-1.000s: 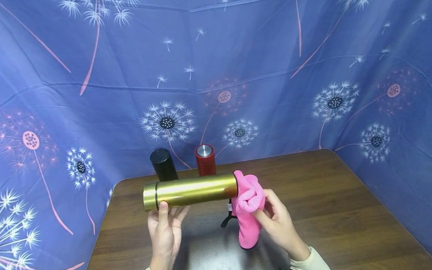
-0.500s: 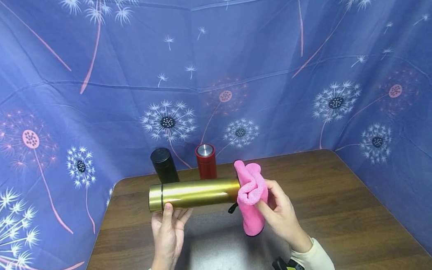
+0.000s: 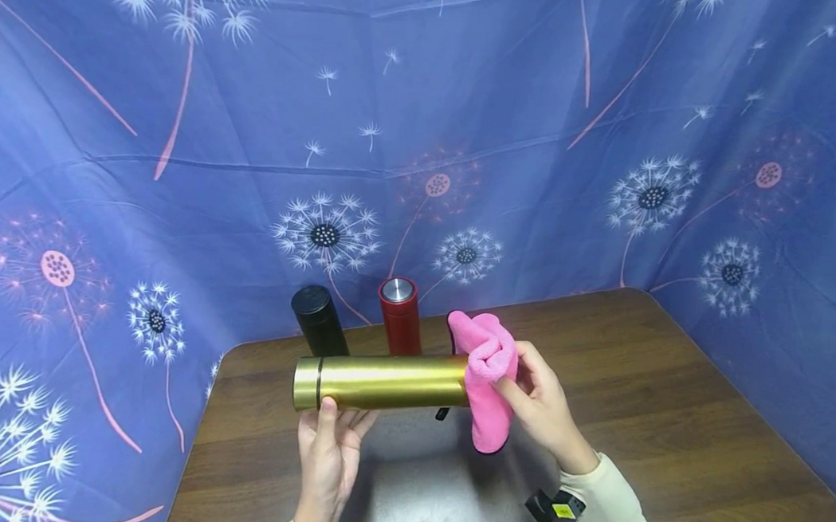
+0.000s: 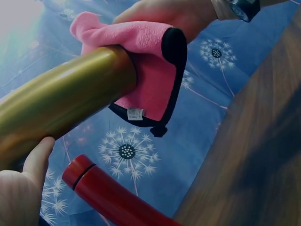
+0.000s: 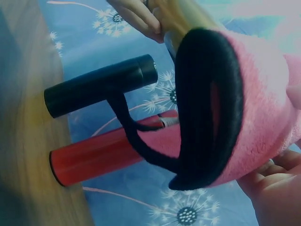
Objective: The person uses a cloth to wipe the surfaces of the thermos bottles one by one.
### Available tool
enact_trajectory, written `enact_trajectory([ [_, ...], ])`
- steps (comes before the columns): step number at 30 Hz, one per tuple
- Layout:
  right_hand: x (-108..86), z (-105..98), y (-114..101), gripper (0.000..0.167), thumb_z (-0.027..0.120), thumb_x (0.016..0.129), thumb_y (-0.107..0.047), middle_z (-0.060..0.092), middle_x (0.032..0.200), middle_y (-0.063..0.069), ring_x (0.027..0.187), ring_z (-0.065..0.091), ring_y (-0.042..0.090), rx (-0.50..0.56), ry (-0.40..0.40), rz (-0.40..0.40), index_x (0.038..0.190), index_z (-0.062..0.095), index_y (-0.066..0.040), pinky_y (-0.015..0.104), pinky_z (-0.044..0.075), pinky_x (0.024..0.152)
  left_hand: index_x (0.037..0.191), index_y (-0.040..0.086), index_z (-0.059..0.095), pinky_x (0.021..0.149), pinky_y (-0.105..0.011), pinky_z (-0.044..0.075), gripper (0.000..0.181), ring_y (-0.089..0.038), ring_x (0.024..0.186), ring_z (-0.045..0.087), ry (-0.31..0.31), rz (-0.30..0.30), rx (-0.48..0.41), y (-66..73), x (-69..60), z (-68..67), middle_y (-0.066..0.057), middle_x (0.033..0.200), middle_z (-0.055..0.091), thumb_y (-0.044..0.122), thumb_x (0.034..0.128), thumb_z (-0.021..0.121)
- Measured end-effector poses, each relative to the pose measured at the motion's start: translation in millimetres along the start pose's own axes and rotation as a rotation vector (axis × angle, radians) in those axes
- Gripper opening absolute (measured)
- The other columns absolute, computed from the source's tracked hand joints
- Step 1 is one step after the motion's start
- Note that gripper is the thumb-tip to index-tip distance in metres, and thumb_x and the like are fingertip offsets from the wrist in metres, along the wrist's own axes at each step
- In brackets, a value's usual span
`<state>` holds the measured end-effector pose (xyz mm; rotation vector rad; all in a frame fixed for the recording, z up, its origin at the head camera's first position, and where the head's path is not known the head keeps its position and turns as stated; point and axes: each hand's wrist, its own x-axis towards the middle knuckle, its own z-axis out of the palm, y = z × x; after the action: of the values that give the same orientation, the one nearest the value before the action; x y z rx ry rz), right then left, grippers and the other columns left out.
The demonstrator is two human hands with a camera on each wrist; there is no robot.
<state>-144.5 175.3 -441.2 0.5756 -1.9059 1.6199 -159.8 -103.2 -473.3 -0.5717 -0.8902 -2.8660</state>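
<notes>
A gold thermos [image 3: 389, 381] lies nearly level in the air above the table, its cap end to the left. My left hand [image 3: 330, 466] holds it from below near the cap, thumb across the front. At the other end, a pink towel [image 3: 494, 388] with black edging covers the base of the thermos. My right hand [image 3: 548, 413] pinches the bunched towel from the right; some of its fingers are hidden behind the cloth. In the left wrist view the towel [image 4: 153, 75] wraps round the base, with a small white label showing.
A black thermos [image 3: 319, 323] and a red thermos [image 3: 401, 318] with a silver top stand upright at the back of the wooden table [image 3: 657, 406]. Behind them hangs a blue curtain [image 3: 529, 190] with a dandelion print.
The gold thermos and my left hand have shifted a little to the right and towards me. The towel's hanging lower end has risen, and my right hand has moved slightly up and right.
</notes>
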Motion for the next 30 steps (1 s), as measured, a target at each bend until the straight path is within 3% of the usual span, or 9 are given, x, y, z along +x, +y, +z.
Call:
enact_trajectory([
  [5,0.2,-4.4,5.5,0.034,0.06,0.084,0.021,0.062,0.102,0.002,0.087,0.057,0.013,0.033,-0.038,0.006,0.115,0.058,0.006,0.021,0.05,0.069,0.129,0.004,0.047,0.092,-0.05,0.054,0.028,-0.032,0.107,0.067,-0.011,-0.023,-0.016,0.1,0.9,-2.0,-0.015,0.114,0.068,0.019,0.1057,0.051],
  [14,-4.7,-5.4,9.5,0.037,0.05,0.093,0.016,0.063,0.121,0.003,0.103,0.062,0.016,0.195,-0.19,0.114,0.127,0.055,0.003,0.026,0.054,0.085,0.124,0.004,0.058,0.093,-0.048,0.054,0.033,-0.033,0.111,0.064,-0.079,-0.07,-0.135,-0.3,3.4,0.2,-0.016,0.118,0.067,0.028,0.108,0.042],
  [18,-9.2,-4.7,9.6,0.038,0.047,0.094,0.016,0.063,0.124,0.005,0.106,0.062,0.017,0.234,-0.196,0.112,0.128,0.055,0.002,0.028,0.054,0.088,0.126,0.004,0.057,0.092,-0.048,0.054,0.033,-0.033,0.11,0.065,-0.095,-0.057,-0.143,0.7,4.6,5.0,-0.017,0.118,0.067,0.028,0.1078,0.043],
  [25,-19.3,-6.0,12.0,0.034,0.051,0.09,0.02,0.066,0.106,0.0,0.091,0.063,0.01,0.181,-0.174,0.095,0.118,0.057,0.002,0.022,0.055,0.075,0.126,0.005,0.055,0.091,-0.049,0.055,0.031,-0.033,0.107,0.066,-0.014,-0.02,-0.106,1.3,5.6,8.7,-0.017,0.115,0.066,0.027,0.1055,0.05],
  [30,-28.7,-7.8,11.0,0.031,0.058,0.088,0.019,0.064,0.091,0.0,0.074,0.057,0.009,0.078,-0.151,0.089,0.112,0.059,0.0,0.025,0.049,0.057,0.127,0.002,0.051,0.093,-0.051,0.053,0.032,-0.035,0.107,0.066,-0.002,0.001,-0.11,1.7,6.3,8.3,-0.019,0.115,0.065,0.024,0.1044,0.053],
])
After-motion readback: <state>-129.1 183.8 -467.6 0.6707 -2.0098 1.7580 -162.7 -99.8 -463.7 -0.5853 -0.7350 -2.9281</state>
